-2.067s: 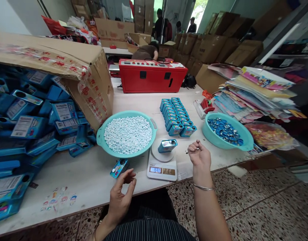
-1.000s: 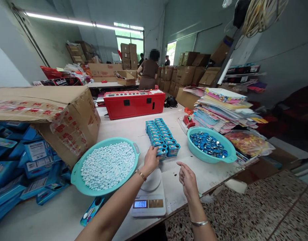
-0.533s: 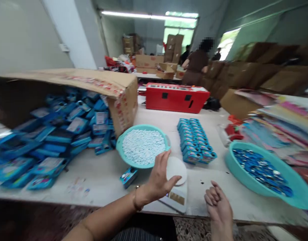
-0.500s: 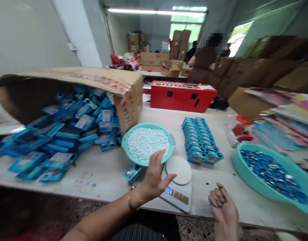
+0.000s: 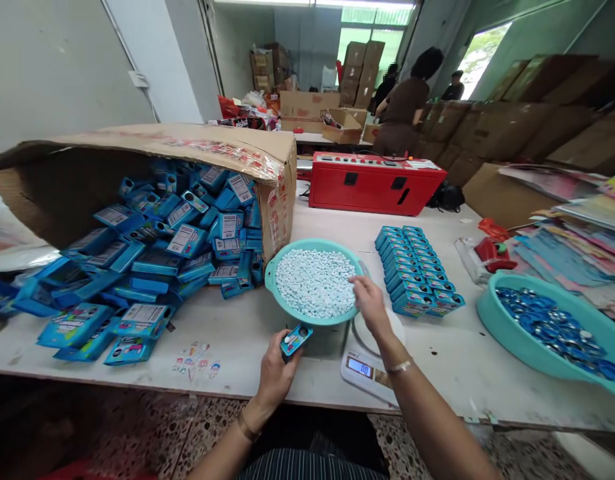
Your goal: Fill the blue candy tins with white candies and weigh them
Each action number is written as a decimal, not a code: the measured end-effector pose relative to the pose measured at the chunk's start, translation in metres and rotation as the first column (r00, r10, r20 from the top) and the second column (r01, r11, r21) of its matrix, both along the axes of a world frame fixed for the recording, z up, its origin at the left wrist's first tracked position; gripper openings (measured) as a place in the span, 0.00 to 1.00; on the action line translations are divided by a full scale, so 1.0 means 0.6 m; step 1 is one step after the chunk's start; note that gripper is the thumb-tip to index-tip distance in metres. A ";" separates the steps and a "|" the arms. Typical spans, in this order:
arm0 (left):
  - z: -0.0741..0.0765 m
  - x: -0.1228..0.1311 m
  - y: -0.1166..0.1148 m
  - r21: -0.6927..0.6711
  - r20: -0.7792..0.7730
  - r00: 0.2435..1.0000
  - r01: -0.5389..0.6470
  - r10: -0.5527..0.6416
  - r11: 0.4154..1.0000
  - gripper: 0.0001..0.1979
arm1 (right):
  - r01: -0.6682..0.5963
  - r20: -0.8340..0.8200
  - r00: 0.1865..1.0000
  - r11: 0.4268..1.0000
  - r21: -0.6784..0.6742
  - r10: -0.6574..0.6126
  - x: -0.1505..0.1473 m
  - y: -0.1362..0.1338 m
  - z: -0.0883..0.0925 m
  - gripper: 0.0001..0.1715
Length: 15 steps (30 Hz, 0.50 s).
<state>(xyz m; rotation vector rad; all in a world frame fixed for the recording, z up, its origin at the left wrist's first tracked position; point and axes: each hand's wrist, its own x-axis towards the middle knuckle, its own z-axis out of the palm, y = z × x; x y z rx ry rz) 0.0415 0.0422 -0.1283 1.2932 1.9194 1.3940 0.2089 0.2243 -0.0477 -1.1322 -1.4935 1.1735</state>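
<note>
My left hand is closed around a small blue printed box. The box is tilted, with a dark round hole and a white spot on its upper end. It is just in front of a turquoise basin full of small pale-blue pellets. Over the basin's right rim, my right hand has its fingers bent together by the pellets; whatever they pinch is too small to make out. Beneath my right forearm is a white kitchen scale, partly covered, its display lit.
A tipped cardboard carton spills blue boxes at left. Rows of similar boxes stand right of the basin. A turquoise tub holds blue metallic pieces. Behind sits a red machine; a person stands farther back.
My left hand, spread by the basin before, now grips the blue box that was on the table. My right hand has moved left from the table front to the basin.
</note>
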 end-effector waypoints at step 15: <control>0.242 -0.119 0.085 -0.035 -0.388 0.877 0.294 -0.284 0.955 0.26 | -0.295 0.643 0.683 0.936 -0.190 0.346 -0.106 0.063 -0.040 0.07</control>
